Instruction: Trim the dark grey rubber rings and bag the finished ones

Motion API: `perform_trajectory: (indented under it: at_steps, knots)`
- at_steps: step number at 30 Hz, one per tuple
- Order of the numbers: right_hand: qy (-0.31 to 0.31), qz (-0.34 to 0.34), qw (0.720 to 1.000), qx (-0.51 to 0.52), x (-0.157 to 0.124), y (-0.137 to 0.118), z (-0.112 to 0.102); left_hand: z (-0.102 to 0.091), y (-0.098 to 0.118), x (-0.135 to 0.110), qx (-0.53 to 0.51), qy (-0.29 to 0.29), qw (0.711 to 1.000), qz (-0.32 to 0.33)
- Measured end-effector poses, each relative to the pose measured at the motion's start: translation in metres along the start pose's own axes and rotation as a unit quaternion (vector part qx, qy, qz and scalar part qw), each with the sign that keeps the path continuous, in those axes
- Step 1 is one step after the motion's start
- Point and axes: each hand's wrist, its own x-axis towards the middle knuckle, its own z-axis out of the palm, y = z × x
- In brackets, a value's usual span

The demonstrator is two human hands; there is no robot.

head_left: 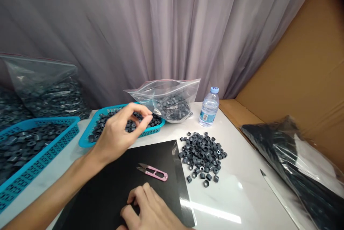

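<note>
My left hand (118, 131) is raised in front of a blue basket (83, 140) of dark grey plastic rings (102, 122). Its thumb and index finger curve into a pinch; whatever may be between the tips is too small to make out. Low in the view, my right hand (153, 210) rests over a black mat (115, 179) with its fingers curled in, and their undersides are hidden. Between the two hands lie pink thread snips (154, 172), blades pointing left. To the right of the mat is a loose pile of grey rings (202, 151).
Another blue basket (53, 140) of rings stands at the left, a filled clear bag (51, 93) behind it. At the back are a zip bag (174, 106) of rings and a water bottle (209, 108). A black plastic-wrapped package (292, 162) and a white pencil (276, 194) lie right.
</note>
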Motion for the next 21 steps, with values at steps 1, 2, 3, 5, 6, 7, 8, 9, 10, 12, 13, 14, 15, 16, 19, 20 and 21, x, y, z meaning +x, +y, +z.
perform_trajectory:
  at_steps: [1, 2, 3, 5, 6, 7, 8, 9, 10, 12, 13, 14, 15, 16, 19, 20, 21]
  knots:
    - [-0.010, 0.006, 1.000, 0.014, -0.001, 0.000, -0.001, -0.004, 0.003, 0.008, 0.012, 0.026, 0.999, 0.019]
    - [-0.018, 0.013, 0.999, 0.033, -0.001, 0.001, -0.002, -0.009, 0.003, 0.013, 0.023, 0.046, 0.998, 0.028]
    - [-0.026, 0.022, 0.998, 0.053, -0.002, 0.001, -0.005, -0.013, 0.001, 0.016, 0.031, 0.056, 0.998, 0.024]
    - [-0.040, 0.047, 0.994, 0.095, -0.002, 0.000, -0.012, -0.020, -0.010, 0.012, 0.040, 0.044, 0.998, -0.008]
    - [-0.047, 0.061, 0.991, 0.113, -0.002, 0.000, -0.016, -0.022, -0.020, 0.007, 0.049, 0.022, 0.998, -0.035]
    - [-0.053, 0.074, 0.988, 0.128, -0.002, -0.001, -0.019, -0.024, -0.031, 0.001, 0.059, 0.000, 0.996, -0.066]
    - [-0.060, 0.081, 0.985, 0.142, -0.002, -0.001, -0.022, -0.025, -0.044, -0.005, 0.084, -0.027, 0.991, -0.100]
    - [-0.068, 0.083, 0.983, 0.153, -0.002, -0.002, -0.024, -0.025, -0.057, -0.011, 0.127, -0.057, 0.981, -0.137]
    - [-0.074, 0.082, 0.981, 0.160, -0.002, -0.002, -0.026, -0.025, -0.070, -0.015, 0.146, -0.076, 0.973, -0.161]
    - [-0.082, 0.077, 0.980, 0.166, -0.002, -0.002, -0.027, -0.020, -0.091, -0.021, 0.171, -0.104, 0.959, -0.203]
    - [-0.084, 0.074, 0.980, 0.167, -0.003, -0.002, -0.027, -0.016, -0.098, -0.021, 0.179, -0.126, 0.951, -0.220]
    - [-0.085, 0.071, 0.980, 0.167, -0.003, -0.002, -0.027, -0.010, -0.103, -0.020, 0.183, -0.150, 0.943, -0.234]
    - [-0.086, 0.070, 0.980, 0.167, -0.003, -0.002, -0.026, -0.004, -0.106, -0.017, 0.183, -0.175, 0.937, -0.242]
    - [-0.088, 0.068, 0.980, 0.167, -0.004, -0.002, -0.026, 0.004, -0.108, -0.014, 0.180, -0.201, 0.931, -0.246]
    - [-0.085, 0.067, 0.982, 0.155, -0.004, -0.002, -0.023, 0.026, -0.106, 0.000, 0.170, -0.256, 0.921, -0.240]
    - [-0.081, 0.065, 0.983, 0.149, -0.004, -0.002, -0.021, 0.032, -0.106, 0.004, 0.166, -0.269, 0.921, -0.227]
    - [-0.076, 0.063, 0.985, 0.142, -0.005, -0.001, -0.019, 0.037, -0.105, 0.007, 0.165, -0.278, 0.922, -0.213]
